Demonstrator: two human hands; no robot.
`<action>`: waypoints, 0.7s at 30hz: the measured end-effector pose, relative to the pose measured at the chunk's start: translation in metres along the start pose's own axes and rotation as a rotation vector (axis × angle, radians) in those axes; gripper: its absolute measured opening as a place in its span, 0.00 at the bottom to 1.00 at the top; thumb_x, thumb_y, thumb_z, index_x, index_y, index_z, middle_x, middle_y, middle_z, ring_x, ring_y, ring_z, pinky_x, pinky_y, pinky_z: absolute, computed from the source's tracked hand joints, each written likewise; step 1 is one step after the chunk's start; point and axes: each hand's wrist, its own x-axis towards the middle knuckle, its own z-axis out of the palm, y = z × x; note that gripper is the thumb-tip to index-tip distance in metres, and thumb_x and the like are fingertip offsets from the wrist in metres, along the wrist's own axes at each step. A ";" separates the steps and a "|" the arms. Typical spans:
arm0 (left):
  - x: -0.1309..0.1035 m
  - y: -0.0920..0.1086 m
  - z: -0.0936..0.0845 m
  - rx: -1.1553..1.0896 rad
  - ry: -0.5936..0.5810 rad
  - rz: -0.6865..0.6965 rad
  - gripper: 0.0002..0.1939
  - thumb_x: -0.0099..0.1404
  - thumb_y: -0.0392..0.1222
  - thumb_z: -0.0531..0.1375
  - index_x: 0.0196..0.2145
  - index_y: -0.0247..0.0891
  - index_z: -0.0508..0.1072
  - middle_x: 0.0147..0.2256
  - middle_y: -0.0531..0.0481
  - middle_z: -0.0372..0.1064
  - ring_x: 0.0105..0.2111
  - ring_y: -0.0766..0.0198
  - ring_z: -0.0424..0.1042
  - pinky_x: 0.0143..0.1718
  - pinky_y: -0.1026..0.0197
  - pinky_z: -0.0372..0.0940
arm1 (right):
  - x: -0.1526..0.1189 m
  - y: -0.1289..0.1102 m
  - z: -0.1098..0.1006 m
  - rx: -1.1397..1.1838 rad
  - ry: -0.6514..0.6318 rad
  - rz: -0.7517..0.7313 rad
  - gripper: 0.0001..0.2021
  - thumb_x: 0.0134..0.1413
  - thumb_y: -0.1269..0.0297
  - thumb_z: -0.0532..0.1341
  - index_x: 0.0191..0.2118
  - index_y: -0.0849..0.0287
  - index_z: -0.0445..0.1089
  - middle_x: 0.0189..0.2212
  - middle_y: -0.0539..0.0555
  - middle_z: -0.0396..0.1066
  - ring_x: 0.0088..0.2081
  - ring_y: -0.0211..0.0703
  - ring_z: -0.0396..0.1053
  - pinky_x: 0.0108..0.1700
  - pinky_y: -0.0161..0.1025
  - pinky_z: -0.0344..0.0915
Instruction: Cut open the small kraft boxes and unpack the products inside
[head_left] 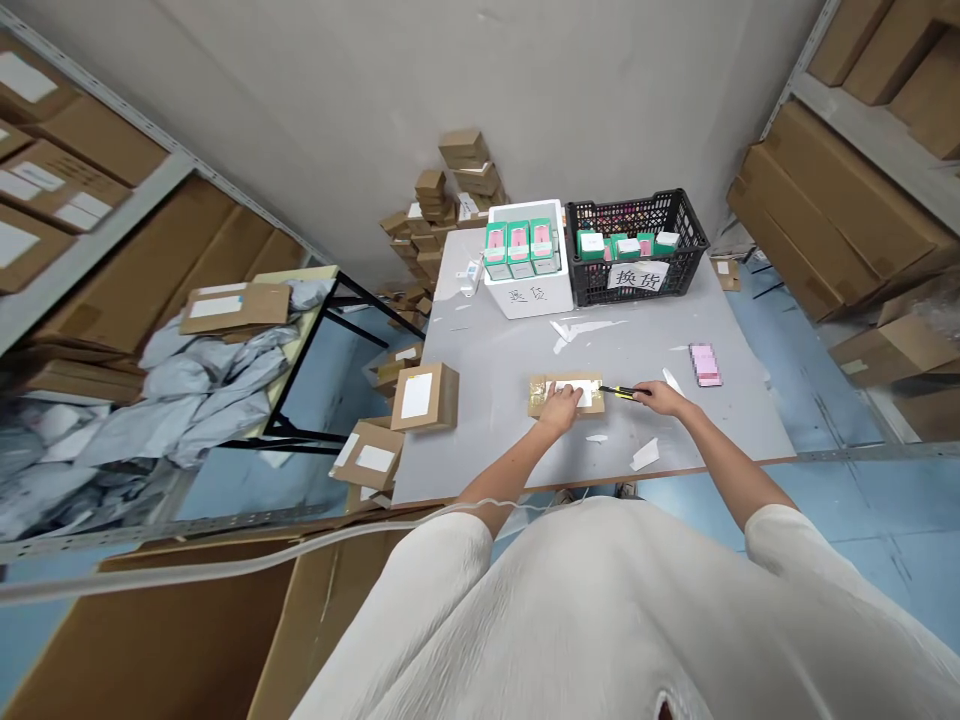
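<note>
A small brown cardboard box (537, 397) with a white label and shiny tape lies on the grey table (480, 455). Resting on its top is my left hand (562, 405), fingers spread over the label. My right hand (660, 398) grips a yellow and black utility knife (624, 391), whose tip is at the right end of the box. Whether the blade touches the cardboard cannot be made out. Torn white paper scraps (645, 454) lie close to both hands.
A white bin (529, 298) and a black crate (634, 285) hold green and pink boxes at the back. A pink phone-like item (705, 365) lies right. Another carton (425, 397) stands at the left edge. Shelves (862, 110) flank the table; a pale cable (300, 552) crosses low left.
</note>
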 end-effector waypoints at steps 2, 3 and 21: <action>-0.001 0.000 0.001 -0.008 -0.007 -0.007 0.27 0.71 0.38 0.64 0.65 0.45 0.65 0.61 0.41 0.70 0.60 0.49 0.74 0.78 0.40 0.44 | 0.011 0.005 -0.001 -0.086 -0.012 -0.029 0.17 0.70 0.54 0.58 0.52 0.54 0.82 0.40 0.54 0.82 0.38 0.47 0.74 0.40 0.38 0.66; -0.001 -0.001 0.002 -0.010 -0.010 -0.008 0.28 0.71 0.38 0.65 0.65 0.45 0.65 0.61 0.41 0.70 0.60 0.49 0.74 0.78 0.40 0.44 | 0.017 0.007 -0.001 -0.121 -0.016 -0.043 0.17 0.70 0.55 0.58 0.54 0.53 0.82 0.40 0.54 0.83 0.39 0.48 0.74 0.41 0.39 0.66; 0.001 -0.004 0.006 -0.051 0.008 -0.030 0.28 0.71 0.41 0.65 0.65 0.51 0.66 0.60 0.43 0.70 0.59 0.49 0.73 0.76 0.38 0.50 | -0.014 -0.015 -0.004 0.265 -0.264 0.078 0.21 0.64 0.43 0.64 0.47 0.57 0.82 0.29 0.51 0.75 0.29 0.40 0.68 0.33 0.34 0.65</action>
